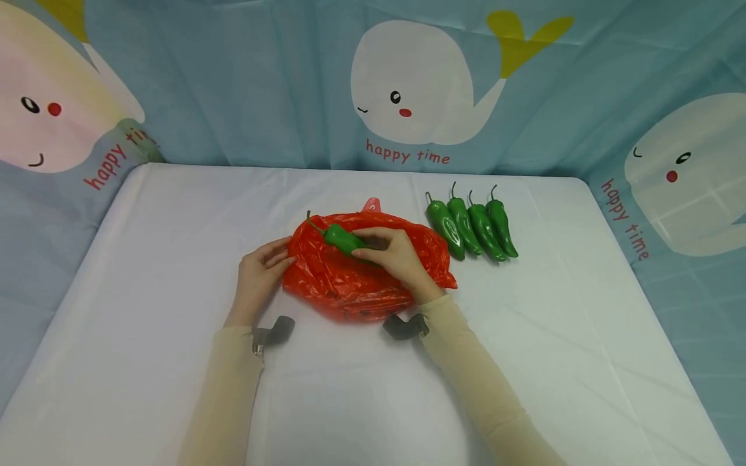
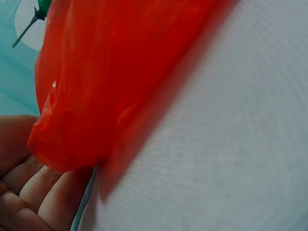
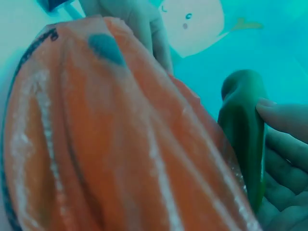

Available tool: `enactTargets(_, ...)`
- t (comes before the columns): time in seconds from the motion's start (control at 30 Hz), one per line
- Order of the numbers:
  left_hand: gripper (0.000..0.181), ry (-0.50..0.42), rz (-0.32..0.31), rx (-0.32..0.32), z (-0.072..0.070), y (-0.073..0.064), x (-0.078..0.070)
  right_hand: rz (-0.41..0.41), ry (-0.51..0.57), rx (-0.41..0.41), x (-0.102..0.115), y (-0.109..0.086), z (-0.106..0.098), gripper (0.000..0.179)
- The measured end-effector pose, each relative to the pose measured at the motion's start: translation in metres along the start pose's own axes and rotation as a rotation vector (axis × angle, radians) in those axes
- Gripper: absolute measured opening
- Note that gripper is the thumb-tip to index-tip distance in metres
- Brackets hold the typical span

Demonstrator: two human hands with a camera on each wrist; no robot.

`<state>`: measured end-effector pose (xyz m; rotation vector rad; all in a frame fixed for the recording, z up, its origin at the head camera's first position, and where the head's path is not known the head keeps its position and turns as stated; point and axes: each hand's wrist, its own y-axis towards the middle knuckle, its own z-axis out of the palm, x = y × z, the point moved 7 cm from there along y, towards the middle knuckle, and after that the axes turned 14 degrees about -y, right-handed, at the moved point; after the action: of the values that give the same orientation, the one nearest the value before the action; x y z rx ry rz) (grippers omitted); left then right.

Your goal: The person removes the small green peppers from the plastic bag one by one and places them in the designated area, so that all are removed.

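Observation:
A red plastic bag (image 1: 350, 291) lies crumpled and bulging at the middle of the white table. The right hand (image 1: 396, 255) is over the bag, gripping a green chili pepper (image 1: 342, 239) between thumb and fingers, its stem pointing to the far left. In the right wrist view, the thumb presses along the smooth green body of the pepper (image 3: 245, 130). At the bag's left edge, the left hand (image 1: 259, 275) holds the plastic with thumb and fingertips. The left wrist view shows its fingers (image 2: 57, 192) partly hidden behind the red plastic.
Several more green chili peppers (image 1: 472, 226) lie side by side, to the right of the bag, stems toward the back. A small red tab (image 1: 371, 205) sticks up behind the bag. Blue cloth (image 1: 280, 84) printed with whales hangs behind the table (image 1: 192, 213).

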<state>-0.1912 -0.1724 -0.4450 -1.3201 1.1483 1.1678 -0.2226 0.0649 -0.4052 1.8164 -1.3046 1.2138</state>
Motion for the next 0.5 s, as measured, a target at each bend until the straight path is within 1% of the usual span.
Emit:
enactTargets(0.13, 0.044, 0.005, 0.013, 0.009, 0.000, 0.001, 0.001, -0.009, 0.008, -0.027, 0.004, -0.003, -0.004, 0.036)
enactTargets(0.23, 0.044, 0.015, 0.016, 0.008, 0.000, 0.002, 0.002, -0.012, 0.043, -0.052, 0.006, -0.007, -0.008, 0.036)
enactTargets(0.37, 0.043, 0.023, 0.009, 0.007, -0.001, 0.002, 0.004, -0.004, 0.095, -0.092, 0.006, -0.013, -0.013, 0.036)
enactTargets(0.5, 0.043, 0.011, 0.001, 0.012, -0.001, 0.002, 0.005, 0.006, 0.121, -0.131, 0.005, -0.018, -0.018, 0.036)
